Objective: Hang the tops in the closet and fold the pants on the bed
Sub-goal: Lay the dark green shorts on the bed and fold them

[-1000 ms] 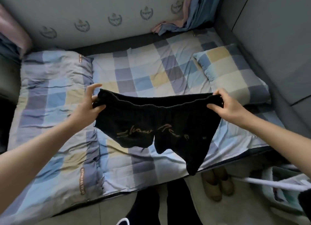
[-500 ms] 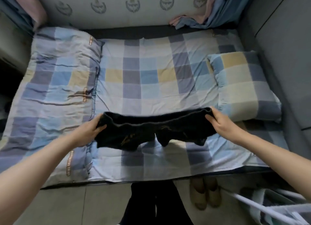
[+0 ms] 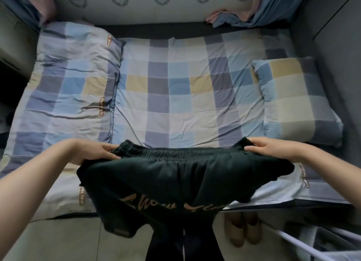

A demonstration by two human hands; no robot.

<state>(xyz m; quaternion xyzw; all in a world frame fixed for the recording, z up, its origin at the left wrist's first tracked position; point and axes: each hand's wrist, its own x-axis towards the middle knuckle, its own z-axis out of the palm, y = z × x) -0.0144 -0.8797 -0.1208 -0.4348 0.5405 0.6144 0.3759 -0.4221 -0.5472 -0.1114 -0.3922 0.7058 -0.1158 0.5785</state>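
black shorts (image 3: 175, 178) are gripped at both waistband ends by left hand (image 3: 93, 153) and right hand (image 3: 273, 149), spread over the bed (image 3: 175, 94) front edge, presumably for flat laying before folding.

The middle of the bed (image 3: 175, 96) lies flat and open toward 12 o'clock. A folded quilt (image 3: 68, 81) bulks up at 10 o'clock, a pillow (image 3: 293, 100) at 2 o'clock. The shorts (image 3: 175, 180) cover the near edge at 6 o'clock. Slippers (image 3: 242, 229) sit on the floor at 5 o'clock.
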